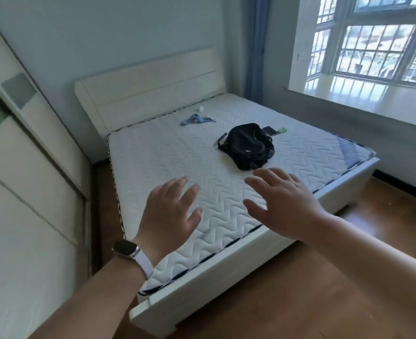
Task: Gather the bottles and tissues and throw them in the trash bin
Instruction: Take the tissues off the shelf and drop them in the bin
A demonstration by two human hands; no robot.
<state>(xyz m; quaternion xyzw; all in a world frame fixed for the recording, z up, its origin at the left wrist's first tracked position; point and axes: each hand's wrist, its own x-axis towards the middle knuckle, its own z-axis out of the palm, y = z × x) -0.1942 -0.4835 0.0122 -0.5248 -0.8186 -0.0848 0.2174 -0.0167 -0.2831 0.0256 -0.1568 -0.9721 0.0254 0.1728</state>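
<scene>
A small white crumpled tissue (200, 108) lies on the bare mattress (167, 152) close to the headboard. A green-and-white object (281, 130), perhaps a bottle or a wrapper, lies beyond the black backpack; I cannot tell which. My left hand (169, 215), with a watch on its wrist, hovers over the foot of the bed, fingers spread and holding nothing. My right hand (281, 203) is raised beside it, open too, just in front of the backpack. No trash bin is in view.
A black backpack (247, 145) sits mid-mattress with a dark phone (270, 130) behind it. A blue cloth (197, 119) lies near the headboard (150, 89). A wardrobe (18, 192) stands at the left, a window (373, 42) at the right, wooden floor (349, 277) around the bed.
</scene>
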